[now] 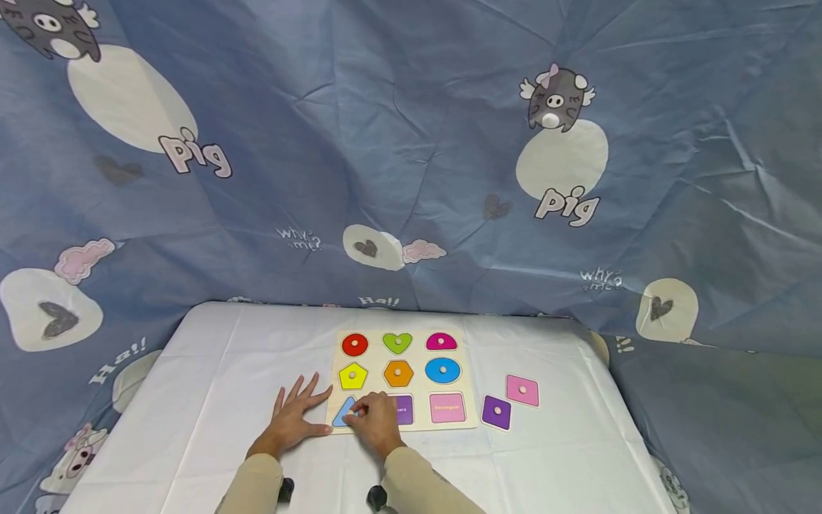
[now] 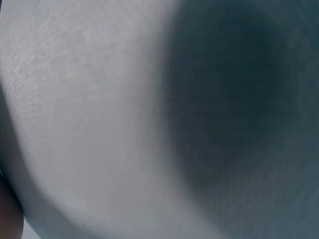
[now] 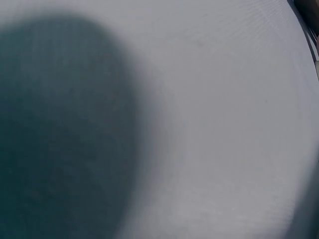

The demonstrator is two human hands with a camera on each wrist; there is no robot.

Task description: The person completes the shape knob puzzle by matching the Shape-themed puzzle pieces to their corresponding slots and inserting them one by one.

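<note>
A wooden shape puzzle board (image 1: 420, 385) lies on the table, with knobbed pieces in its upper two rows. In the head view my right hand (image 1: 377, 422) pinches at the knob of the blue triangle piece (image 1: 344, 412), which lies over the board's lower left corner. The knob is mostly covered by the fingers. My left hand (image 1: 292, 422) has its fingers spread, with fingertips at the board's left edge. A purple square piece (image 1: 497, 412) and a pink rectangle piece (image 1: 523, 390) lie off the board to the right. Both wrist views show mainly blurred pale cloth and shadow.
A white cloth covers the table (image 1: 571, 457). Behind it hangs a blue curtain (image 1: 411, 143) with pig prints. On the board, the purple square slot (image 1: 404, 410) is partly behind my right hand, and the pink rectangular slot (image 1: 447, 408) shows its printed word.
</note>
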